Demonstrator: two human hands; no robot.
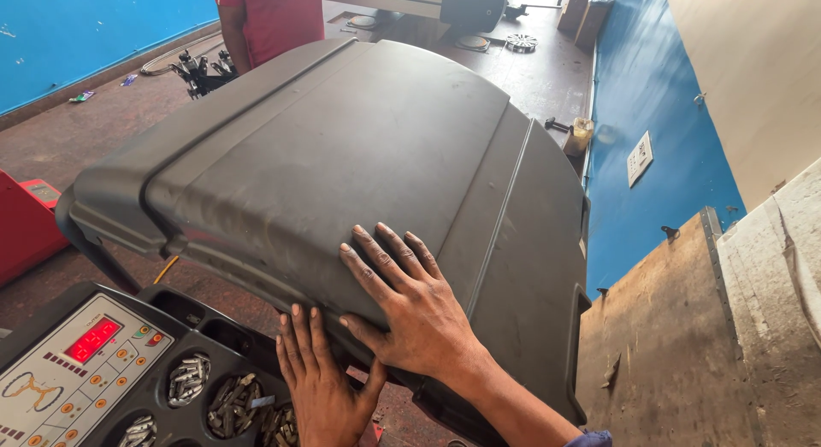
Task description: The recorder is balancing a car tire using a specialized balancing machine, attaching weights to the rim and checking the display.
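On grey hood [342, 148]: right hand [410, 306], left hand [321, 383] spread flat; white sign [639, 159] on blue wall [658, 113].

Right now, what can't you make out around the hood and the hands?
- Head view: whatever sits beneath the grey hood; the hood hides it.
- Left hand: wrist cut off by the bottom edge.
- Person in red shirt: cut off by the top edge.
- Parts in the tray pockets: too small to identify.

Person: I see someone in a red shirt [274, 17] standing far back.
Trays: small metal bits [229, 402] sit in round cups.
Wall: blue [658, 113], with a white switch plate [640, 158].
Left: a red machine [26, 229].
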